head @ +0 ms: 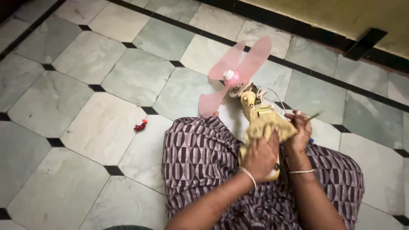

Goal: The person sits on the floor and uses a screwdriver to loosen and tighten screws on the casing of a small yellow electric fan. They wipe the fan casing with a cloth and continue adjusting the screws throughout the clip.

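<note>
A small fan with translucent pink blades (238, 70) and a cream-yellow body (260, 114) rests on my lap. My left hand (260, 157) grips the fan body and presses a beige cloth (266, 127) against it. My right hand (299, 127) holds the far side of the body, with a thin dark stick-like tool (314, 116) between its fingers. A thin wire (275, 94) loops out near the motor behind the blades. Both wrists wear bangles. The lower part of the fan body is hidden under my left hand.
I sit on a floor of pale green and white tiles (102, 123) with small black insets. A small red object (140, 125) lies on the tiles to the left of my patterned garment (200, 157). A yellow wall with a black skirting (324, 38) runs along the top right.
</note>
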